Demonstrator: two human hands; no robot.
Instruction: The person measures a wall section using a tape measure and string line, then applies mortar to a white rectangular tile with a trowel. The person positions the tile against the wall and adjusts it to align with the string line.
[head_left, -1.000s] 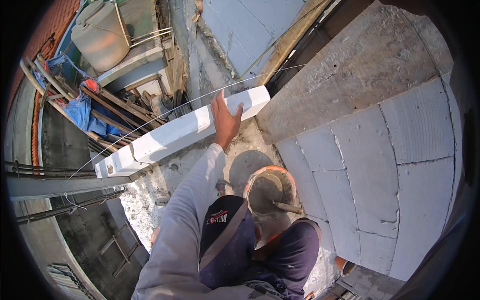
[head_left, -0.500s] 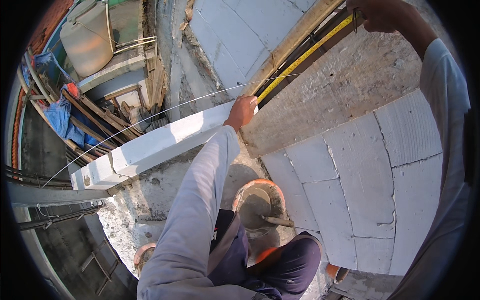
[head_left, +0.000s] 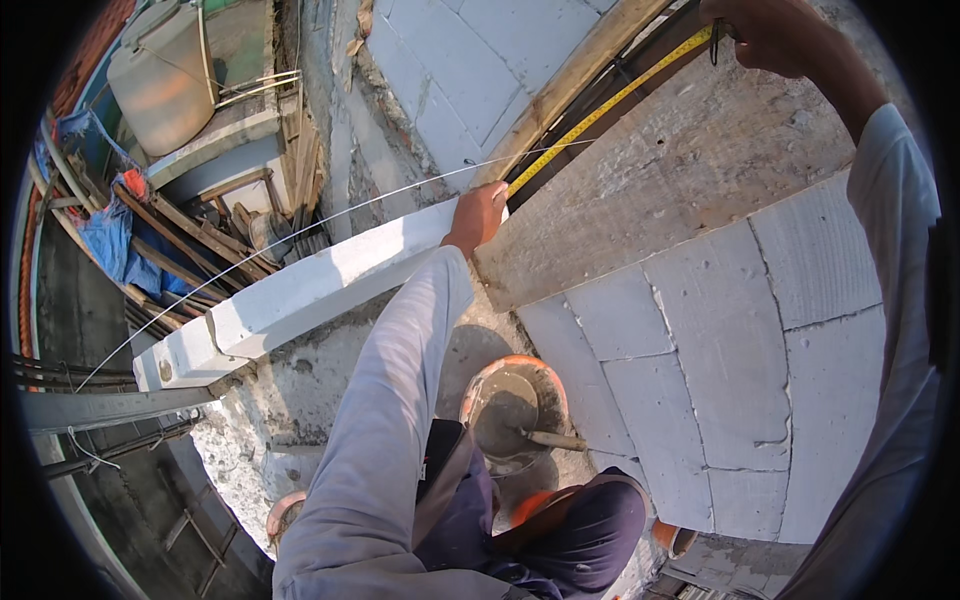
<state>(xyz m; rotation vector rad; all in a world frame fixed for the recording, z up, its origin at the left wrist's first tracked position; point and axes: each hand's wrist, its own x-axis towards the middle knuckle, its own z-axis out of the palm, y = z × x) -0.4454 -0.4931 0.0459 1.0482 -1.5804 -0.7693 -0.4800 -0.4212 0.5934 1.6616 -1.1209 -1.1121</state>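
A yellow tape measure (head_left: 598, 113) stretches diagonally between my two hands, beside a wooden plank (head_left: 556, 101) and over a dark gap with rods. At its lower end, my left hand (head_left: 476, 217) is closed on the tape, resting at the end of a row of white blocks (head_left: 330, 272). My right hand (head_left: 768, 36) grips the tape's other end at the upper right, where a dark cord loop hangs. The tape's case is mostly hidden by that hand. A thin white string (head_left: 352, 207) passes just above my left hand.
A rough board (head_left: 640, 180) leans along the grey block wall (head_left: 715, 345) at right. Below stands an orange-rimmed bucket (head_left: 466, 400) of wet mortar with a handled tool (head_left: 555, 439). Scrap wood (head_left: 190, 240), a blue tarp (head_left: 105, 240) and a large tank (head_left: 165, 85) lie beyond the blocks.
The view has shifted slightly, so the blocks and tank sit a little further left. Both hands keep their hold on the tape, and the right hand appears slightly further right.
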